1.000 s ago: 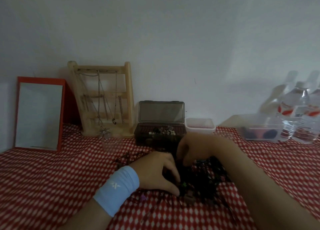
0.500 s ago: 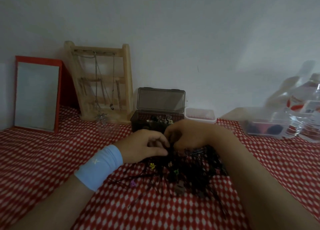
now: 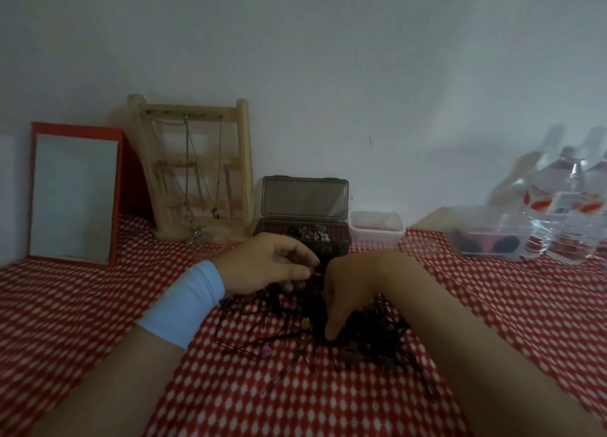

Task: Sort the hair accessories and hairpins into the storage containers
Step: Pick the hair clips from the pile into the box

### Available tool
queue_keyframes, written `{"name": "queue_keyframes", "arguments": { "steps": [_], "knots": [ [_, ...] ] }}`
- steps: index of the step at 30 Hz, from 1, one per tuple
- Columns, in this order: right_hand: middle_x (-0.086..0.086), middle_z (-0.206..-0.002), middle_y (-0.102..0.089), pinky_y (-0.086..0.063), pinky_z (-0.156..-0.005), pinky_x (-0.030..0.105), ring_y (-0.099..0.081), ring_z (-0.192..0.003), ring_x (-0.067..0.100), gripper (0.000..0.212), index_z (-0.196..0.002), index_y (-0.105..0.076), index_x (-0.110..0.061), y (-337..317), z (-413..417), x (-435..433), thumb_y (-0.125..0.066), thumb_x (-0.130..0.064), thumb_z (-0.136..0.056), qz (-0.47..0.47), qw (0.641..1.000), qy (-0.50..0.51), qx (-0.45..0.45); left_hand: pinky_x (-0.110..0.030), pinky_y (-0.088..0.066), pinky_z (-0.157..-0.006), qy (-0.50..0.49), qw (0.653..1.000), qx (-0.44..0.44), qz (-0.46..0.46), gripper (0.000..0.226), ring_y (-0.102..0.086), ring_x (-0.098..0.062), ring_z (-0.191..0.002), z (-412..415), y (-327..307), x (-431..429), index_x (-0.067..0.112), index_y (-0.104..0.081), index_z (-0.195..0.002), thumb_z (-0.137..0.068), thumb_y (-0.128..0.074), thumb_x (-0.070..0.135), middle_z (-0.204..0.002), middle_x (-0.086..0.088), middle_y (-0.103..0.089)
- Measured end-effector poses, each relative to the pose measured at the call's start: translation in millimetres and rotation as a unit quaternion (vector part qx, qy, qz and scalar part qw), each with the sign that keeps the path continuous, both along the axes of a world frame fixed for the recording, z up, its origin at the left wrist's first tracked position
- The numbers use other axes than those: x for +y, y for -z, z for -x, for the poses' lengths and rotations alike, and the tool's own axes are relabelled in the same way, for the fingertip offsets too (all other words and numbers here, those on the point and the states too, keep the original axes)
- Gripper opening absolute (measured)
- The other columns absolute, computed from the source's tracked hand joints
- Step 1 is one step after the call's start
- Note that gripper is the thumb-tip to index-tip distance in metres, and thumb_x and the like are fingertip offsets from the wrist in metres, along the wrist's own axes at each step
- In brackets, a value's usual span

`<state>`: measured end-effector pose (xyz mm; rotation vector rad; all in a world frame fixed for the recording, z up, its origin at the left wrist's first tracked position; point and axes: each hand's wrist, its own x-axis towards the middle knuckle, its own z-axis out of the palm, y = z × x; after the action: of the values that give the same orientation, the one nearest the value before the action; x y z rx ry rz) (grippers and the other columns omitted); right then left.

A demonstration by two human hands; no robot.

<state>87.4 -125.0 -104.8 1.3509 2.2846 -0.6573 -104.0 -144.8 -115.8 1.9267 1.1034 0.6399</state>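
Wood rack [image 3: 245,160], clr plastic box [image 3: 376,231]

A red cloth with white diamond checks [image 3: 82,321] covers the surface in front of me. A heap of thin black hairpins [image 3: 374,334] lies on it at the middle. Along the wall, from left to right, stand a red-framed mirror [image 3: 74,195], a wooden ladder-shaped jewellery rack [image 3: 197,173], an open smoky plastic box [image 3: 305,206], a small clear tub [image 3: 376,228], a clear lidded container [image 3: 486,244] and plastic water bottles [image 3: 571,216].
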Motion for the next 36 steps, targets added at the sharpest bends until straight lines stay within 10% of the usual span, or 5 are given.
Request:
{"name": "queue_keyframes", "arguments": {
  "steps": [9, 14, 22, 31, 36],
  "knots": [
    [-0.001, -0.094, -0.076, -0.058, -0.088, 0.04, -0.071, -0.086, 0.019, 0.017, -0.095, -0.08, -0.025, -12, 11, -9, -0.07, -0.037, -0.088, -0.105, 0.994, 0.012, 0.033, -0.02, -0.047, -0.068, -0.059, 0.99, 0.046, -0.117, 0.015, -0.064, 0.0, -0.069, 9, -10, 0, 0.029, -0.071, -0.096, -0.096, -0.056, 0.032, -0.082, 0.013, -0.07],
    [-0.01, -0.106, -0.069, -0.047, -0.085, 0.023, -0.061, -0.098, 0.011, 0.035, -0.103, -0.077, -0.025, -29, 5, -24, -0.05, -0.005, -0.092, -0.141, 0.978, 0.08, 0.13, -0.015, -0.052, -0.066, -0.04, 0.996, -0.059, -0.053, 0.017, -0.067, 0.004, -0.076, 9, -15, -5, 0.012, -0.07, -0.106, -0.096, -0.056, 0.008, -0.096, 0.006, -0.07],
    [-0.014, -0.1, -0.071, -0.054, -0.094, 0.038, -0.064, -0.097, 0.011, 0.036, -0.087, -0.076, -0.033, -18, -19, -51, -0.079, -0.063, -0.067, -0.082, 0.992, 0.09, 0.016, -0.017, -0.048, -0.079, 0.073, 0.977, 0.173, -0.1, 0.019, -0.063, -0.008, -0.09, -25, -1, -17, 0.022, -0.075, -0.106, -0.094, -0.062, 0.029, -0.099, 0.008, -0.069],
    [-0.008, -0.092, -0.073, -0.057, -0.09, 0.039, -0.068, -0.091, 0.017, 0.028, -0.093, -0.077, -0.025, -2, -31, -49, -0.076, -0.049, -0.078, -0.087, 0.993, 0.071, 0.022, -0.002, -0.033, -0.072, 0.109, 0.949, 0.255, -0.151, 0.026, -0.057, -0.003, -0.091, -44, 23, -26, 0.025, -0.075, -0.108, -0.083, -0.074, 0.027, -0.098, 0.013, -0.062],
    [-0.01, -0.084, -0.075, -0.058, -0.076, 0.031, -0.069, -0.082, 0.013, 0.023, -0.092, -0.074, -0.022, -9, -38, -35, -0.067, -0.043, -0.085, -0.078, 0.991, 0.087, 0.062, -0.018, -0.046, -0.09, 0.113, 0.953, 0.249, -0.132, 0.032, -0.06, -0.005, -0.101, -44, 26, -26, 0.027, -0.074, -0.11, -0.079, -0.078, 0.032, -0.109, 0.015, -0.065]
  ]
}}
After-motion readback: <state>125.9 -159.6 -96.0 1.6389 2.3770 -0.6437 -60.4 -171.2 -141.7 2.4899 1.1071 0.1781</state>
